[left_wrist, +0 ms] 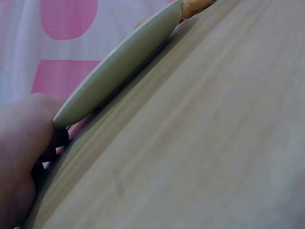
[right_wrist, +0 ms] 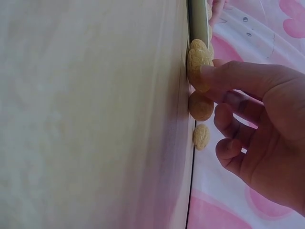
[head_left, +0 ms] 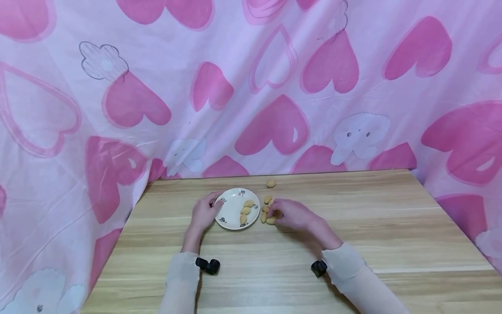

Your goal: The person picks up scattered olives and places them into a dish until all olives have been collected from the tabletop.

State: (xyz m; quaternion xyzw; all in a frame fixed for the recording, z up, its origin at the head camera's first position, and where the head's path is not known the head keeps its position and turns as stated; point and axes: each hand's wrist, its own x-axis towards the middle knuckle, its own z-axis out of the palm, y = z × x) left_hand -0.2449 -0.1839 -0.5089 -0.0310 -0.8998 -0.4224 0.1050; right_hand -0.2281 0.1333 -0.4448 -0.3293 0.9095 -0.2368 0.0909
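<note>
A small white plate [head_left: 229,211] with little printed motifs sits on the table, and 3 tan oval nuts [head_left: 245,210] lie on its right half. My left hand [head_left: 203,213] grips the plate's left rim, thumb on top; the left wrist view shows the plate's underside [left_wrist: 119,71] edge-on. Right of the plate several more nuts [head_left: 268,199] lie close together, and my right hand [head_left: 294,214] reaches over them. In the right wrist view, thumb and forefinger pinch a wrinkled nut [right_wrist: 196,62], with other nuts [right_wrist: 201,106] beside it. The hand partly hides the group.
One nut [head_left: 271,183] lies apart near the back edge of the wooden table [head_left: 376,226]. A pink cloth [head_left: 219,131] with hearts hangs behind the table and along its sides. Small black cameras [head_left: 211,266] are strapped at both wrists.
</note>
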